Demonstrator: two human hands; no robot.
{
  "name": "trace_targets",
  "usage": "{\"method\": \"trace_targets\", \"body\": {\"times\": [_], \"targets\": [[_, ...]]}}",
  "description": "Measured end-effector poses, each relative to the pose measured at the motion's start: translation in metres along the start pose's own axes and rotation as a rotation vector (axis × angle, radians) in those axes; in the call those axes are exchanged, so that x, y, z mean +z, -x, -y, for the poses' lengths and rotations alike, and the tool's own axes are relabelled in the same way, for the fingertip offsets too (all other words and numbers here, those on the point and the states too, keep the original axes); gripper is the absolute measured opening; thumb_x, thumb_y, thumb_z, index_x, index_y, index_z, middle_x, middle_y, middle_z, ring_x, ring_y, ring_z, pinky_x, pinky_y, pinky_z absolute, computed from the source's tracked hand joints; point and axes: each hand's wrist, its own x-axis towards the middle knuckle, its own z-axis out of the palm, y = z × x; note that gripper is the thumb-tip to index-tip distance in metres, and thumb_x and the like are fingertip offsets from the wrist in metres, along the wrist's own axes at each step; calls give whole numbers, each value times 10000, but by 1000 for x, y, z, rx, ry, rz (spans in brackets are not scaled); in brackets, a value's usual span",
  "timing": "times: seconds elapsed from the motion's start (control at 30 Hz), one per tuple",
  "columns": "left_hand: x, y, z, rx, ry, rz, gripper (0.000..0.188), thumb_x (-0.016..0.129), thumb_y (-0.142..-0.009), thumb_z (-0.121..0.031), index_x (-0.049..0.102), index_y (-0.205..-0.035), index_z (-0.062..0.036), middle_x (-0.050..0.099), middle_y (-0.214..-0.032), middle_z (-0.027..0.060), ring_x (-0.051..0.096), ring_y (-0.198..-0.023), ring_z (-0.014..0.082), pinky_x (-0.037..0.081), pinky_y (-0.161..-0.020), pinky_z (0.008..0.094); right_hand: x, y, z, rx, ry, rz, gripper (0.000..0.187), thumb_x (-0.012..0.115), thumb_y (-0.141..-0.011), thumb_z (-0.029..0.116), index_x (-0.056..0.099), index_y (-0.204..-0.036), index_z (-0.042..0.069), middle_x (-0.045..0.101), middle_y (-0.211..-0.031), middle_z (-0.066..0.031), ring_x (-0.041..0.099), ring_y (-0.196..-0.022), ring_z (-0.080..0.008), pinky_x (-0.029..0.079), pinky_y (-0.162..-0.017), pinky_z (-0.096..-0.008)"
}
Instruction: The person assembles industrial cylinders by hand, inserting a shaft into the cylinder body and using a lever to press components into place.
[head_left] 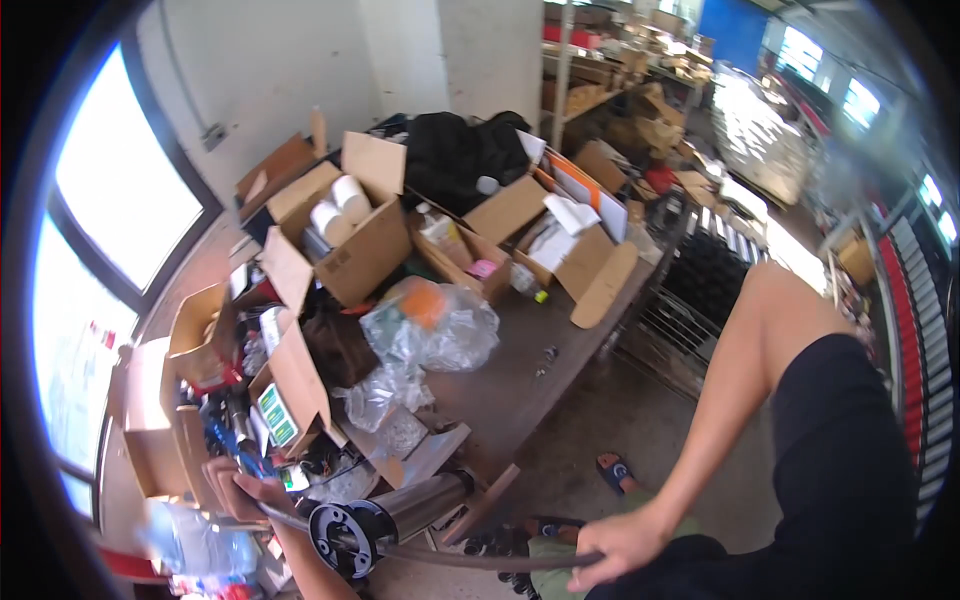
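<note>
Metal cylinder (415, 505) between left hand (248, 490), right hand (625, 545); both gripping bar (480, 561).

No readable text — green-white label (277, 415) (too small), lettering indistinct

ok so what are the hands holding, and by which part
A dark bar: the right hand grips it near its right end; the left hand appears to grip it near its left end.

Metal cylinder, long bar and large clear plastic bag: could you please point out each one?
Metal cylinder (428, 502): head view, on its shiny side.
Long bar (480, 561): head view, on its stretch right of the flange.
Large clear plastic bag (462, 333): head view, on its crumpled right part.
</note>
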Motion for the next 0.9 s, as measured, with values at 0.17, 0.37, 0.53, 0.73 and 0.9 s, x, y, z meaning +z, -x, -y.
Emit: {"method": "trace_targets", "body": {"times": [0.17, 0.37, 0.53, 0.73, 0.9], "targets": [[79, -21, -25, 19, 419, 217, 287, 483, -869, -197, 528, -785, 73, 559, -819, 205, 552, -751, 353, 450, -700, 409, 184, -118, -14, -441, -469, -695, 491, 605, -985, 397, 559, -600, 95, 473, -520, -10, 426, -482, -151, 353, -542, -365], [35, -2, -53, -431, -42, 393, 677, 704, -874, -234, 383, -1403, 42, 481, -1314, 251, 488, -1210, 375, 383, -1038, 415, 242, -196, -118, -460, -263, -526, 406, 591, -881, 211, 592, -1236, 13, 576, -1271, -190, 532, -1182, -301, 427, -985, -418], [-185, 107, -160, -1878, 408, 775, 623, 495, -1012, -494, 504, -1346, 31, 646, -1210, 178, 584, -1056, 201, 417, -965, 359, 85, -162, -8, -751, -391, -776, 253, 480, -966, 100, 476, -1204, 17, 518, -993, -61, 497, -852, -172, 423, -807, -316], [-256, 53, -333, -1811, 245, 513, 360, 577, -982, -358, 633, -1103, -23, 667, -773, 56, 569, -589, 204, 442, -552, 351, -165, -240, 195, -1262, 1421, -736, 671, 700, -732, 116, 515, -1376, 112, 534, -1309, -112, 446, -1290, -284, 331, -1055, -423], [-125, -2, -288, -1194, -840, 715, 264, 595, -873, -322, 700, -925, -85, 706, -825, 199, 696, -842, 397, 558, -760, 483, -279, -303, 259, -542, 1945, -225, 166, 716, -776, 259, 737, -751, 96, 699, -788, -156, 679, -806, -366, 542, -729, -456]]}}
